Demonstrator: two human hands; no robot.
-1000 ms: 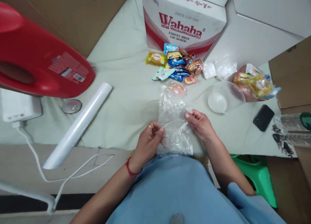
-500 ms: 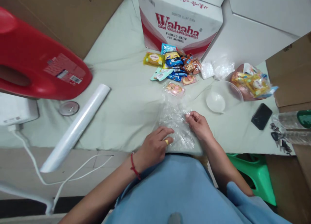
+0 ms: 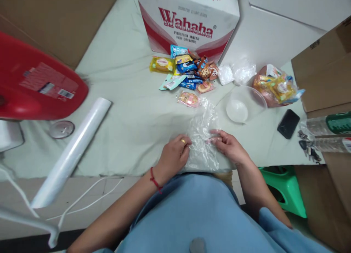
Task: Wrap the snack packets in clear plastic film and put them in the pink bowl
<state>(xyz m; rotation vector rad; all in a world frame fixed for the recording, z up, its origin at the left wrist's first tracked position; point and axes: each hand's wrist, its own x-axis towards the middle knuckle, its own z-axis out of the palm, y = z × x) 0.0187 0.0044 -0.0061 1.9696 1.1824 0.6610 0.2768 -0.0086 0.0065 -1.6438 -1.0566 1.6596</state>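
Note:
A crinkled clear plastic bag (image 3: 203,136) lies flattened at the table's front edge, directly before me. My left hand (image 3: 176,152), with a gold ring, has its fingers curled together on the bag's left edge. On the opposite edge, my right hand (image 3: 229,146) holds the film between thumb and fingers, its index finger stretched forward. Just beyond the bag lies a pink-wrapped snack (image 3: 188,98). Behind that is a pile of small packaged snacks (image 3: 192,71), with a yellow packet (image 3: 162,64) at its left.
A clear plastic tub (image 3: 256,99) lies right of the bag, near a filled snack bag (image 3: 278,86). A black box-like object (image 3: 288,124) and keys (image 3: 309,148) are farther right. Leftward are a film roll (image 3: 75,148) and red jug (image 3: 46,81). A Wahaha carton (image 3: 189,24) stands behind.
The bag's far end has shifted right, away from the pink-wrapped snack. My left hand has curled onto the bag's left edge, and my right fingers have spread a little. The view has shifted.

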